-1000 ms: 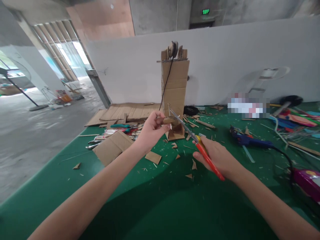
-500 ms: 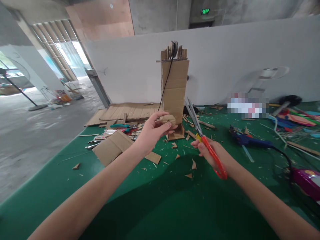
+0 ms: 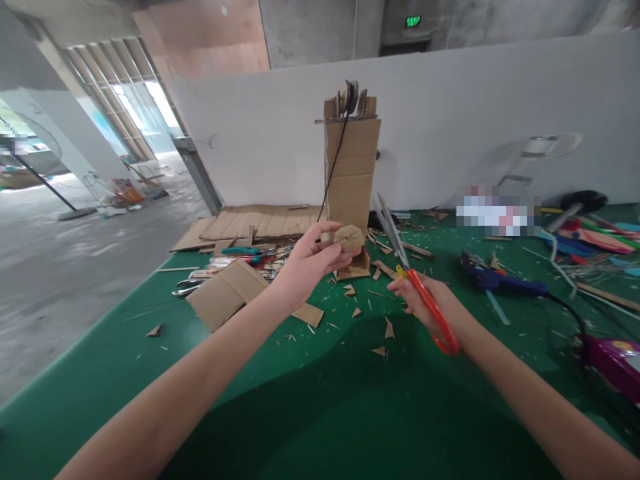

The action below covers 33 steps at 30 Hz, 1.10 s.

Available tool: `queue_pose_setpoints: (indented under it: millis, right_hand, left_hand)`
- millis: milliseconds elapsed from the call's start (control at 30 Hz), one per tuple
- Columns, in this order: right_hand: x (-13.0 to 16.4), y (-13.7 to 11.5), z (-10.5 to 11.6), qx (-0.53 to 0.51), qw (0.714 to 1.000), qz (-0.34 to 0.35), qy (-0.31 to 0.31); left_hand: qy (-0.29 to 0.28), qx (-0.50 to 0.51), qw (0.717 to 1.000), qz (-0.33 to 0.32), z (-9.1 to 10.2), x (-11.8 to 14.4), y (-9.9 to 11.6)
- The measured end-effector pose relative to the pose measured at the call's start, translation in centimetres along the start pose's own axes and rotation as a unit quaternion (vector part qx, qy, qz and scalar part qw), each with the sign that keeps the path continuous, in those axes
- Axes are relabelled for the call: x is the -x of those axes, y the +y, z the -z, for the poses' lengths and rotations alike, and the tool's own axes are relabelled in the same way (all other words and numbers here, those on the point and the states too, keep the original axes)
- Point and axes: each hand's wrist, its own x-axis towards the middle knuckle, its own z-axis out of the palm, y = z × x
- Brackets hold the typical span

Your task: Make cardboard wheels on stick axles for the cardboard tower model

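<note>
Between the thumb and fingers of my left hand (image 3: 309, 263) is a small rounded piece of cardboard (image 3: 350, 237). My right hand (image 3: 425, 300) is closed on scissors (image 3: 429, 307) with red and yellow handles; their blades point up and away, slightly blurred, apart from the cardboard piece. Just behind my left hand stands a tall cardboard tower (image 3: 353, 167). At its top sits a wheel (image 3: 351, 98), from which a black cord (image 3: 334, 167) runs down behind my left hand. Small cardboard scraps (image 3: 389, 328) lie on the green table below.
Folded cardboard (image 3: 227, 293), pliers (image 3: 241, 251) and flat sheets (image 3: 265, 222) lie on the left of the green table (image 3: 320, 413). To the right are a blue glue gun (image 3: 500, 281) with a black cable, a purple object (image 3: 613, 363) and a pile of coloured strips (image 3: 595, 240). A white wall (image 3: 440, 127) rises behind.
The cardboard piece in my left hand has turned and shows more of its round face. My right hand with the scissors has shifted slightly right; the view has moved a little.
</note>
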Motion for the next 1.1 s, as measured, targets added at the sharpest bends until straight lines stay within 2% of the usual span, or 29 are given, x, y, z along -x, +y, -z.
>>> queue_pose_setpoints:
  millis: [100,200,267,367,500,633,800,867,1000,1100]
  right_hand:
    - [0.1,0.4,0.2,-0.043,0.996,-0.038,0.063]
    - [0.3,0.3,1.1,-0.039,0.989,-0.075,0.118]
    - [0.3,0.2,1.7,-0.037,0.987,-0.086,0.133]
    - [0.0,0.4,2.1,-0.034,0.992,-0.061,0.102]
    - [-0.7,1.1,1.5,0.081,0.995,-0.011,0.050]
    - [-1.2,1.6,1.2,0.191,0.980,-0.004,0.061]
    - [-1.2,1.9,1.6,0.168,0.982,-0.014,0.083]
    - [-1.1,2.0,1.7,0.107,0.993,-0.013,0.054]
    - [-0.7,1.5,1.4,-0.031,0.998,0.028,-0.055]
    - [-0.2,0.6,1.1,-0.026,0.992,0.058,-0.105]
  left_hand:
    - [-0.013,-0.019,1.000,-0.021,0.0,0.1,0.2]
    - [-0.016,-0.041,0.998,-0.039,-0.1,0.1,0.3]
    - [-0.012,-0.062,0.997,-0.049,-0.1,0.1,0.3]
    - [-0.006,-0.102,0.993,-0.060,-0.2,0.2,0.4]
    - [0.015,-0.164,0.983,-0.082,-0.1,0.3,0.5]
    - [0.043,-0.220,0.967,-0.123,0.1,0.3,0.3]
    - [0.076,-0.286,0.936,-0.191,0.6,0.0,-0.1]
    - [0.073,-0.282,0.935,-0.202,0.7,-0.1,-0.2]
    - [0.064,-0.246,0.947,-0.198,0.8,-0.1,-0.2]
    - [0.060,-0.241,0.950,-0.187,0.6,0.1,-0.2]
